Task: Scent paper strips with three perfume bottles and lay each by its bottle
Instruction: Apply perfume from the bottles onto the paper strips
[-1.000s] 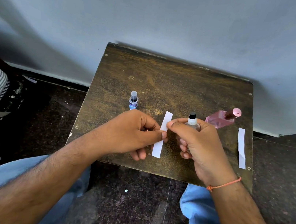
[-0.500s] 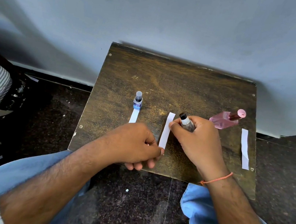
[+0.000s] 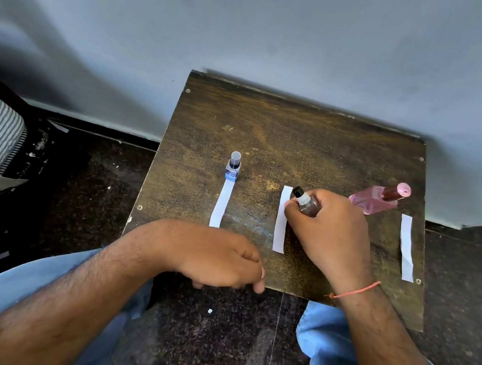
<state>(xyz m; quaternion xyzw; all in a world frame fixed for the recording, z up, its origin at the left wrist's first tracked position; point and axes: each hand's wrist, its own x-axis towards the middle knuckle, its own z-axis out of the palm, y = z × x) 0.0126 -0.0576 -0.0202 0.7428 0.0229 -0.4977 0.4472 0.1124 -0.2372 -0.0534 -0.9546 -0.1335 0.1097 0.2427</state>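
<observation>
Our left hand (image 3: 221, 260) rests loosely curled and holding nothing at the desk's (image 3: 303, 135) near edge. Further left, the blue bottle (image 3: 233, 167) stands touching its strip (image 3: 221, 203). Our right hand (image 3: 331, 230) grips the tilted brown bottle (image 3: 305, 201) beside the middle strip (image 3: 282, 219). Rightmost sit the pink bottle (image 3: 376, 200) and the last strip (image 3: 406, 247).

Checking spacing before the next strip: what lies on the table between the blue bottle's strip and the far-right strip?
In the head view: the middle strip, then the right hand gripping the dark bottle, tilted; the pink bottle stands further back.
</observation>
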